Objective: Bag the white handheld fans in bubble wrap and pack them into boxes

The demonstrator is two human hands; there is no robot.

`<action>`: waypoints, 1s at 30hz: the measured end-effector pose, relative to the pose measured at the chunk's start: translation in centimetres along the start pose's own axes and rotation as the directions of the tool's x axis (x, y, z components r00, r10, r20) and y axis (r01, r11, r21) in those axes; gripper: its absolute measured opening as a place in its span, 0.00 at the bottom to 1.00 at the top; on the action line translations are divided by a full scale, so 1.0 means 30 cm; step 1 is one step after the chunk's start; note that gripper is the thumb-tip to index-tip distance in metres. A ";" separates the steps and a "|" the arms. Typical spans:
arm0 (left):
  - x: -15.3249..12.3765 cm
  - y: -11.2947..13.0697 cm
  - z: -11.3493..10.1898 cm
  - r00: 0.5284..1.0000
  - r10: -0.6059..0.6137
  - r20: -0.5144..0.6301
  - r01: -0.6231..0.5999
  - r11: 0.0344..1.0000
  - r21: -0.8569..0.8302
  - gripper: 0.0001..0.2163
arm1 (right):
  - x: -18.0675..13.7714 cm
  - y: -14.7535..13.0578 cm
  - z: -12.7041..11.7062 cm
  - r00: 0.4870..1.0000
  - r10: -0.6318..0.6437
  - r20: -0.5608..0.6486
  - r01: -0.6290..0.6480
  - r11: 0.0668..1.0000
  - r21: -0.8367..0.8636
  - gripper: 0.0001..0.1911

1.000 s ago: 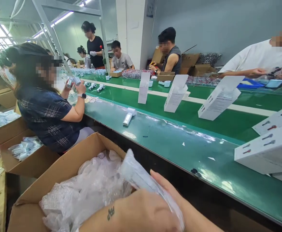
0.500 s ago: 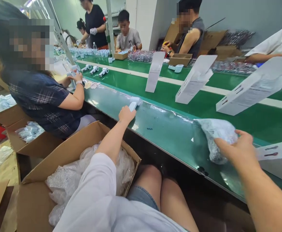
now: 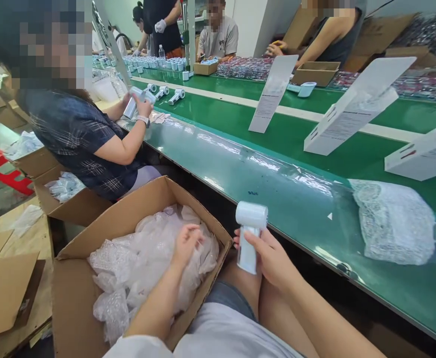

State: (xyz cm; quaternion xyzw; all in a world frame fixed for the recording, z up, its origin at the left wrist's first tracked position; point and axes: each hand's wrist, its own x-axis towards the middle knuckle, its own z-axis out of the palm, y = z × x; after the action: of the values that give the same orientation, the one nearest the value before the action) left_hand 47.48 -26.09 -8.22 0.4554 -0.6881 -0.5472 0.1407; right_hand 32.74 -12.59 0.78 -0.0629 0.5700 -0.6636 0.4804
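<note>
My right hand [image 3: 270, 258] is closed around the handle of a small white handheld device [image 3: 249, 233], held upright over my lap at the near edge of the green bench [image 3: 240, 169]. My left hand [image 3: 185, 243] reaches into an open cardboard box [image 3: 91, 238] beside my knee, its fingers curled onto the clear bubble-wrap bags [image 3: 143, 263] that fill it. One bubble-wrap bag [image 3: 393, 223] lies flat on the bench to my right, apart from both hands.
White product cartons [image 3: 352, 107] [image 3: 423, 154] [image 3: 272, 94] stand tilted on the green conveyor belt. A person in a plaid shirt [image 3: 79, 139] sits close on my left, holding a device. Several other people work along the far side. Cardboard boxes [image 3: 64, 199] sit on the floor at left.
The white device has come off the bench and is now in my right hand. That hand let go of the bubble-wrap bag, which stays on the bench. My left hand drew back into the box.
</note>
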 end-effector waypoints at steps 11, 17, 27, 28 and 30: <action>0.210 -0.259 0.011 0.972 -0.143 -0.184 0.154 0.987 0.050 0.03 | -0.168 0.107 -0.185 0.958 0.255 0.128 -0.251 0.967 -0.041 0.21; 0.162 -0.298 -0.122 0.952 -0.162 -0.260 0.125 0.980 -0.154 0.20 | -0.136 0.110 -0.159 0.955 0.270 0.122 -0.278 0.959 0.057 0.20; -0.092 -0.466 -0.101 0.994 -0.008 -0.105 0.044 0.938 0.343 0.13 | -0.175 0.150 -0.158 0.945 0.299 0.131 -0.301 0.954 -0.008 0.21; -0.127 -0.467 -0.088 1.000 0.027 0.007 -0.028 0.915 0.402 0.13 | -0.184 0.152 -0.163 0.944 0.306 0.126 -0.308 0.951 0.002 0.21; -0.182 -0.468 -0.059 0.970 0.056 0.237 -0.173 0.843 0.509 0.14 | -0.197 0.154 -0.162 0.936 0.328 0.126 -0.330 0.944 -0.003 0.20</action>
State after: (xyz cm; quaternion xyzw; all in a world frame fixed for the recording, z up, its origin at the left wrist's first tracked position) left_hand 58.34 -22.74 -18.30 0.3730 -0.8485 -0.3741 -0.0311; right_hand 35.42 -4.48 -1.92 -0.0038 0.5352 -0.5738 0.6199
